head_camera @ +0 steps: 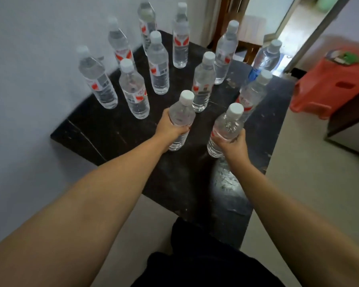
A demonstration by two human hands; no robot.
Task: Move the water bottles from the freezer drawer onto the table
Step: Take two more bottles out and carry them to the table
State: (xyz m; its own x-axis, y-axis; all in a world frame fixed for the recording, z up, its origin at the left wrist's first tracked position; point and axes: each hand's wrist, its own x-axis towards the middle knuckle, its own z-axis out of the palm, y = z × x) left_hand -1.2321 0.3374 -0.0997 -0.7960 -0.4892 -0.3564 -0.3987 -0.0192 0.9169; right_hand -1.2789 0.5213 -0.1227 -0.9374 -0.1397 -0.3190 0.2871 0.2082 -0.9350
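A black table (116, 129) stands against the wall and carries several upright clear water bottles with white caps and red-and-white labels, such as one near the left edge (96, 79) and one in the middle (202, 83). My left hand (170, 127) grips a bottle (181, 117) around its middle, upright over the table's near part. My right hand (232, 143) grips a second bottle (226, 129) the same way, just to the right. Both bottles' bases are at or just above the tabletop; I cannot tell which. The freezer drawer is out of view.
A red plastic stool (332, 88) stands on the floor to the right of the table. Behind the table is a doorway with a wooden frame (226, 17). A white cabinet edge (352, 137) shows at the far right. The wall runs along the table's left side.
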